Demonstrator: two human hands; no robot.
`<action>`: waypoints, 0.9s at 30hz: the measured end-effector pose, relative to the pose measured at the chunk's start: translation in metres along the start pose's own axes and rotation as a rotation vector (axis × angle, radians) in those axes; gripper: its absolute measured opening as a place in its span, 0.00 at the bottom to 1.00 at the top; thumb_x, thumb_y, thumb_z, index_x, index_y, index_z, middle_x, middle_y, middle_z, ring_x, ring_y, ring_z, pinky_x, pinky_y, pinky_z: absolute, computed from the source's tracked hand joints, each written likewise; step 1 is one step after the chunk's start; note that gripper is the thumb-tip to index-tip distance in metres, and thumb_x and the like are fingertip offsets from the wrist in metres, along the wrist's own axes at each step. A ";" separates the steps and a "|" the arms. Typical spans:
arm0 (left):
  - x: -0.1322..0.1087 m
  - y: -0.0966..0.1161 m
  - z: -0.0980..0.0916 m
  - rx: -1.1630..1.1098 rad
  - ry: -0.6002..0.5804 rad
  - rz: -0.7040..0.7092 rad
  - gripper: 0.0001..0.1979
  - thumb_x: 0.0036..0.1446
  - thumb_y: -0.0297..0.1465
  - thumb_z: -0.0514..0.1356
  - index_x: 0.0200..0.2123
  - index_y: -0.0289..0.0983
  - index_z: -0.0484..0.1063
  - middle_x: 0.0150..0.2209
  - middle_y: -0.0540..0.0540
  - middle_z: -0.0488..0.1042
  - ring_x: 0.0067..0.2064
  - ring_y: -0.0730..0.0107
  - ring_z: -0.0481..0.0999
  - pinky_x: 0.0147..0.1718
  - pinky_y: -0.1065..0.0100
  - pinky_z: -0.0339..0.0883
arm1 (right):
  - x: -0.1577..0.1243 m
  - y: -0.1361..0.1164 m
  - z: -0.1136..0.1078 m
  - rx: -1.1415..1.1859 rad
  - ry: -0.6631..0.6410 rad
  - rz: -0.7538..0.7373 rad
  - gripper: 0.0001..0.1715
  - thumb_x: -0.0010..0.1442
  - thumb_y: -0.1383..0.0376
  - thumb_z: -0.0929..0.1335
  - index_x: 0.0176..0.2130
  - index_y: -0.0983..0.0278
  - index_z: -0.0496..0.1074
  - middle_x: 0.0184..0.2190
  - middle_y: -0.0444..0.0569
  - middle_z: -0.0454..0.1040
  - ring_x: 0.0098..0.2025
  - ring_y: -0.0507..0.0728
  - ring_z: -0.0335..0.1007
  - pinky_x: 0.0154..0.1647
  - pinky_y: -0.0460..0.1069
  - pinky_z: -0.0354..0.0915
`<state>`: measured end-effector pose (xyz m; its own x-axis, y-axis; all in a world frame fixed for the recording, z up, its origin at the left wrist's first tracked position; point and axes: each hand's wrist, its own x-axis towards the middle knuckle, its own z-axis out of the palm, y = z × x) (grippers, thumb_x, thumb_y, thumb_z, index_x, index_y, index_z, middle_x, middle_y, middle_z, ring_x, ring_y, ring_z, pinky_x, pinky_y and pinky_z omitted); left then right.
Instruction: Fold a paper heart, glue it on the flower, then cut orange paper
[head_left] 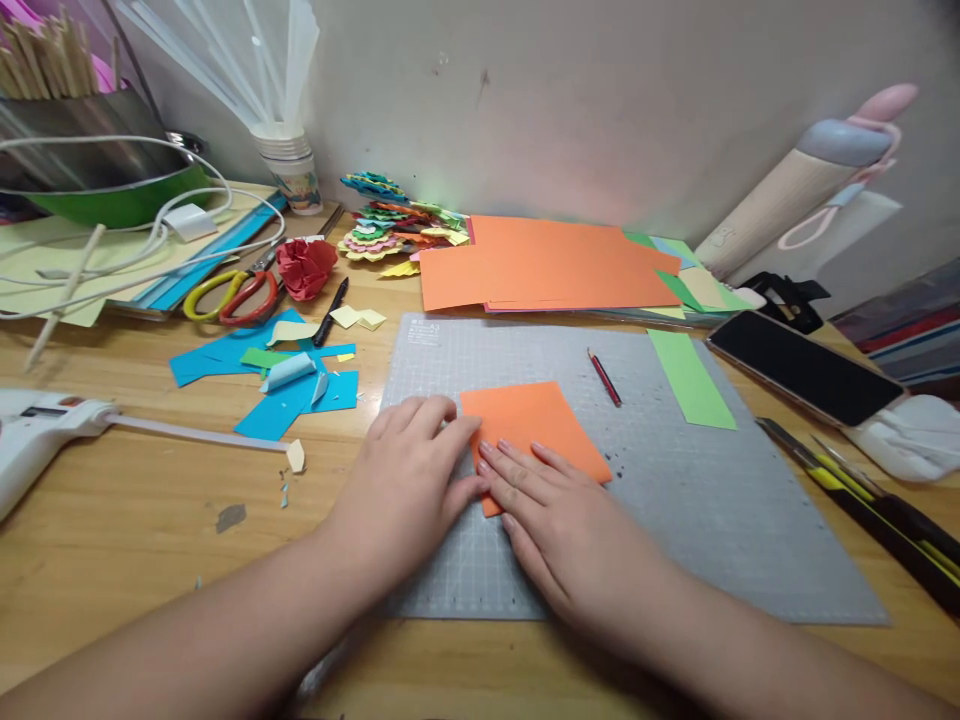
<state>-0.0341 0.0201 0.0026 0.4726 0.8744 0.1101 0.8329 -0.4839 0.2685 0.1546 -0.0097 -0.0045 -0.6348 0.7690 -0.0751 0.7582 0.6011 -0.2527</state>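
A piece of orange paper (529,415) lies on the grey cutting mat (720,520), in front of me. My right hand (559,510) rests flat on its lower part with the fingers stretched out. At the paper's left edge is my left hand (416,460), its fingers bent and its thumb and forefinger near the edge; whether they grip the paper cannot be made out. A short dark red pencil (604,377) and a green paper strip (691,378) lie on the mat to the right.
Blue paper scraps (277,400), scissors (232,296) and a glue gun (45,430) are on the left. Orange sheets (555,265) lie behind the mat. On the right are a phone (810,365) and a black-yellow cutter (870,490).
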 end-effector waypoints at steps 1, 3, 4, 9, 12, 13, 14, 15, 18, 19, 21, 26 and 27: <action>0.001 -0.003 0.001 0.009 0.014 0.007 0.15 0.58 0.37 0.58 0.47 0.40 0.71 0.47 0.44 0.68 0.49 0.58 0.65 0.48 0.54 0.58 | 0.000 0.000 0.000 -0.003 -0.003 -0.001 0.27 0.66 0.64 0.55 0.62 0.65 0.58 0.64 0.48 0.53 0.65 0.57 0.49 0.65 0.60 0.51; 0.003 -0.006 0.003 0.031 0.012 0.009 0.14 0.61 0.36 0.55 0.49 0.45 0.70 0.48 0.45 0.68 0.51 0.57 0.63 0.49 0.52 0.55 | 0.000 -0.001 -0.001 -0.008 -0.004 -0.002 0.27 0.66 0.65 0.54 0.62 0.66 0.59 0.63 0.48 0.53 0.65 0.57 0.49 0.65 0.60 0.51; 0.004 -0.006 0.004 0.038 0.006 -0.003 0.13 0.63 0.34 0.52 0.49 0.46 0.71 0.47 0.45 0.68 0.51 0.58 0.63 0.49 0.52 0.54 | 0.000 -0.001 -0.001 -0.011 -0.002 -0.004 0.27 0.66 0.65 0.54 0.61 0.67 0.59 0.63 0.48 0.54 0.65 0.57 0.50 0.65 0.60 0.51; 0.011 -0.002 0.008 0.011 0.053 -0.093 0.12 0.62 0.34 0.53 0.42 0.44 0.76 0.43 0.44 0.68 0.48 0.59 0.64 0.49 0.54 0.53 | -0.001 0.000 0.000 -0.023 0.035 -0.029 0.27 0.66 0.65 0.55 0.62 0.67 0.59 0.63 0.49 0.56 0.65 0.57 0.51 0.65 0.59 0.51; 0.016 -0.001 0.009 0.000 0.088 -0.109 0.10 0.60 0.36 0.56 0.38 0.42 0.77 0.42 0.45 0.68 0.48 0.59 0.64 0.49 0.52 0.51 | -0.005 -0.003 -0.002 -0.024 0.078 -0.039 0.26 0.66 0.65 0.55 0.60 0.67 0.62 0.62 0.51 0.60 0.63 0.58 0.54 0.64 0.59 0.51; 0.017 -0.002 0.010 -0.002 0.097 -0.112 0.10 0.59 0.38 0.57 0.37 0.42 0.77 0.41 0.45 0.68 0.48 0.59 0.64 0.50 0.52 0.50 | -0.007 -0.005 -0.004 -0.024 0.097 -0.033 0.25 0.66 0.65 0.56 0.58 0.67 0.65 0.60 0.53 0.64 0.61 0.60 0.58 0.62 0.60 0.54; 0.017 -0.002 0.010 -0.005 0.103 -0.114 0.11 0.58 0.39 0.58 0.37 0.42 0.77 0.41 0.46 0.68 0.48 0.58 0.64 0.50 0.51 0.50 | -0.010 -0.008 -0.005 -0.026 0.119 -0.018 0.24 0.66 0.64 0.56 0.56 0.66 0.68 0.56 0.54 0.69 0.56 0.61 0.62 0.58 0.60 0.58; 0.018 -0.002 0.011 -0.007 0.111 -0.115 0.11 0.56 0.41 0.59 0.36 0.42 0.77 0.41 0.46 0.68 0.48 0.58 0.64 0.50 0.51 0.50 | -0.011 -0.012 -0.005 -0.030 0.144 0.001 0.22 0.65 0.63 0.57 0.53 0.65 0.71 0.49 0.55 0.73 0.50 0.62 0.66 0.52 0.60 0.61; 0.018 -0.004 0.014 -0.011 0.135 -0.123 0.12 0.53 0.43 0.62 0.35 0.43 0.77 0.40 0.46 0.69 0.48 0.58 0.64 0.50 0.51 0.49 | -0.015 -0.021 -0.002 -0.051 0.180 0.024 0.20 0.63 0.63 0.60 0.48 0.64 0.74 0.34 0.52 0.74 0.36 0.60 0.65 0.37 0.56 0.61; 0.018 -0.004 0.015 -0.011 0.141 -0.122 0.12 0.52 0.44 0.62 0.34 0.44 0.77 0.40 0.47 0.69 0.48 0.58 0.64 0.50 0.51 0.49 | -0.016 -0.023 0.001 -0.054 0.176 0.017 0.20 0.63 0.64 0.60 0.49 0.66 0.74 0.32 0.51 0.74 0.34 0.60 0.64 0.35 0.55 0.59; 0.017 -0.004 0.016 -0.009 0.145 -0.118 0.11 0.52 0.44 0.62 0.34 0.44 0.77 0.40 0.47 0.69 0.48 0.58 0.65 0.50 0.51 0.49 | -0.016 -0.027 0.005 -0.054 0.173 0.014 0.22 0.63 0.65 0.60 0.51 0.69 0.73 0.31 0.51 0.74 0.33 0.59 0.64 0.36 0.55 0.57; 0.017 -0.006 0.019 0.006 0.153 -0.097 0.11 0.53 0.44 0.61 0.35 0.44 0.76 0.41 0.47 0.69 0.48 0.57 0.65 0.49 0.51 0.49 | -0.020 -0.030 0.012 -0.085 0.243 0.139 0.22 0.63 0.65 0.59 0.51 0.65 0.74 0.24 0.48 0.75 0.27 0.58 0.65 0.34 0.54 0.48; 0.017 -0.006 0.019 0.006 0.155 -0.094 0.11 0.54 0.44 0.61 0.35 0.44 0.76 0.41 0.47 0.69 0.48 0.57 0.65 0.49 0.51 0.49 | -0.022 -0.029 0.013 -0.085 0.254 0.163 0.22 0.63 0.65 0.59 0.50 0.64 0.74 0.23 0.48 0.75 0.27 0.58 0.65 0.33 0.54 0.47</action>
<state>-0.0255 0.0369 -0.0149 0.3427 0.9107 0.2307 0.8732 -0.3994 0.2794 0.1442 -0.0471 -0.0080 -0.4544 0.8800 0.1380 0.8634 0.4732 -0.1749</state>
